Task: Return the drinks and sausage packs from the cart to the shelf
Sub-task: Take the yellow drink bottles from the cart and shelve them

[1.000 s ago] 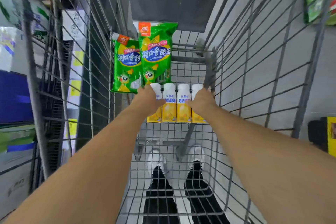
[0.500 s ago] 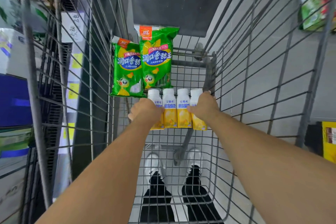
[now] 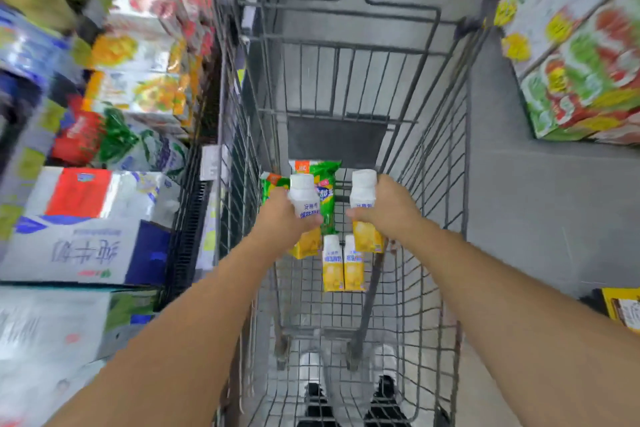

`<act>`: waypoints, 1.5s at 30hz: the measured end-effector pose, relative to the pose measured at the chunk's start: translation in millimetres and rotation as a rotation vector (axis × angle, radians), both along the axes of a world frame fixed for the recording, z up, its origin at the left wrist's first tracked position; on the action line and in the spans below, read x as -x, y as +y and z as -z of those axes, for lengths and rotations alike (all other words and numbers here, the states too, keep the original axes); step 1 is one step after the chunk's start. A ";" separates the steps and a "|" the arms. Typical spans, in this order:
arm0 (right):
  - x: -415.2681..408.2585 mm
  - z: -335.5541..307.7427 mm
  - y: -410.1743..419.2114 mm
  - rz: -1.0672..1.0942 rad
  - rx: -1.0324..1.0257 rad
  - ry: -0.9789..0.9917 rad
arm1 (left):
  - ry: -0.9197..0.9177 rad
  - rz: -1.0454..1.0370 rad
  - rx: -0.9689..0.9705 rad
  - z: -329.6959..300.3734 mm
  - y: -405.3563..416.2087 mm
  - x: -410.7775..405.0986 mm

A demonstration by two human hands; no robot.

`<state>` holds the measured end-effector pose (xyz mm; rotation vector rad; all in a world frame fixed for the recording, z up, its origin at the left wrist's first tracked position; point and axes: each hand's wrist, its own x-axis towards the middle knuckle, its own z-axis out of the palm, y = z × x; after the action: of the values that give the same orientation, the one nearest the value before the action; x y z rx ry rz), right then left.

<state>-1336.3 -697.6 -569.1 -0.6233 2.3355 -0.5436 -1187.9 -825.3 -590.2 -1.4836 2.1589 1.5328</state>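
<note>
Head view, looking straight down into the wire cart (image 3: 426,218), which fills the middle of the frame. Left hand (image 3: 280,215), just left of centre, is wrapped tight around a white-and-yellow drink bottle (image 3: 304,215), cap end pointing to the top of the frame, lifted clear above the cart floor. Right hand (image 3: 388,208), just right of centre, has its fingers curled shut on a second drink bottle (image 3: 363,204), same way up, also raised.

Down on the cart's mesh floor, below and between the two hands, two more drink bottles (image 3: 343,267) lie side by side, touching each other. Above them in the frame, partly hidden behind the left hand's bottle, two green sausage packs (image 3: 325,191) lie in the cart, one overlapping the other.

Along the left edge of the frame runs the shelf (image 3: 187,218), stacked with boxed goods (image 3: 83,246), heavily blurred. Upper right corner shows colourful printed cartons (image 3: 585,80) standing on the grey floor (image 3: 536,218). At the bottom centre, through the mesh, the person's shoes (image 3: 346,392) are visible.
</note>
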 end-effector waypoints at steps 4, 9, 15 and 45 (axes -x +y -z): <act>-10.8 -109.6 -19.9 -0.061 0.085 0.053 | 0.142 -0.051 0.089 -112.1 -22.6 -17.3; -35.2 -235.5 -47.5 -0.234 0.247 0.111 | 0.258 -0.155 0.227 -247.8 -35.4 -63.5; -81.3 -367.4 -58.3 -0.492 0.497 0.082 | 0.319 -0.338 0.418 -371.5 -16.5 -142.9; -764.8 -526.1 271.2 -1.884 0.844 -0.406 | -0.056 -1.506 0.898 -526.7 562.5 -741.7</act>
<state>-571.6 -426.4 -43.1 -2.2617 0.3306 -0.5074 -446.3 -262.8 -63.5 -3.8168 1.5431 0.3098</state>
